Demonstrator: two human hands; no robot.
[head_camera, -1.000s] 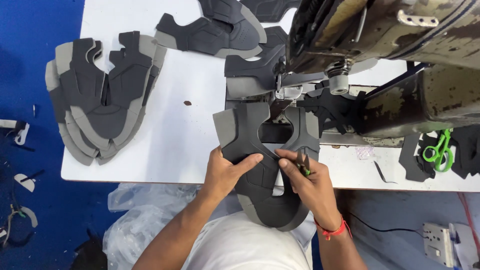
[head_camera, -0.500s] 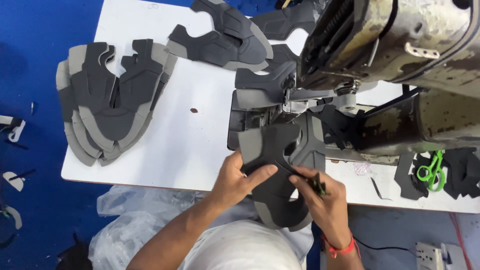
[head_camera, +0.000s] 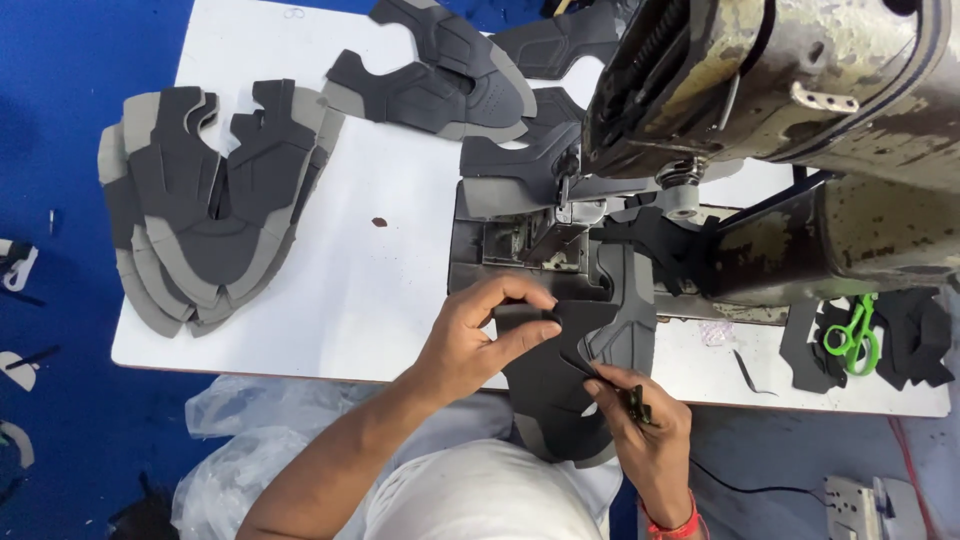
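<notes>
A dark grey and light grey shoe upper piece (head_camera: 555, 400) hangs over the front edge of the white table (head_camera: 330, 300), just in front of the sewing machine's needle plate (head_camera: 520, 240). My left hand (head_camera: 475, 335) pinches its upper edge between thumb and fingers. My right hand (head_camera: 645, 430) pinches the piece's right side at the fingertips, with a small dark tool (head_camera: 636, 402) tucked in the palm. A red band is on that wrist.
A large worn sewing machine (head_camera: 790, 90) fills the right. A stack of grey uppers (head_camera: 210, 210) lies at the left, more uppers (head_camera: 440, 75) at the back. Green scissors (head_camera: 850, 335) rest on dark offcuts at the right. A plastic bag (head_camera: 230, 440) lies below the table.
My left hand has gone from lying flat on the piece to pinching its upper edge. The piece has shifted right and partly folded. My right hand stays at its right side.
</notes>
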